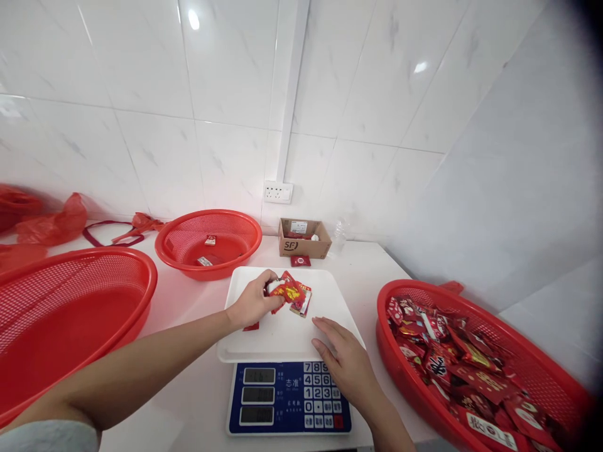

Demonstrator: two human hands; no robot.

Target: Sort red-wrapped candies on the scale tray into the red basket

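Over the white tray point(292, 345) of a weighing scale, my left hand point(254, 298) is closed on red snack packets point(288, 290) with yellow print. Something white shows beside its fingers, too covered to name. Another small packet point(302, 300) touches or overlaps the held ones; I cannot tell which. A bit of red wrapper point(252, 326) shows on the tray below my left wrist. My right hand point(342, 351) is open at the tray's front right, fingers stretched out and holding nothing. The scale's blue panel point(289, 424), with displays and number keys, faces me, partly under my right hand.
At right stands a red basket point(384, 307) full of wrapped snacks. Two more red baskets, one large point(151, 276) and one holding a few packets point(257, 242), are at left. A cardboard box point(304, 247), a red packet point(300, 261) and a clear bottle point(339, 235) stand by the wall.
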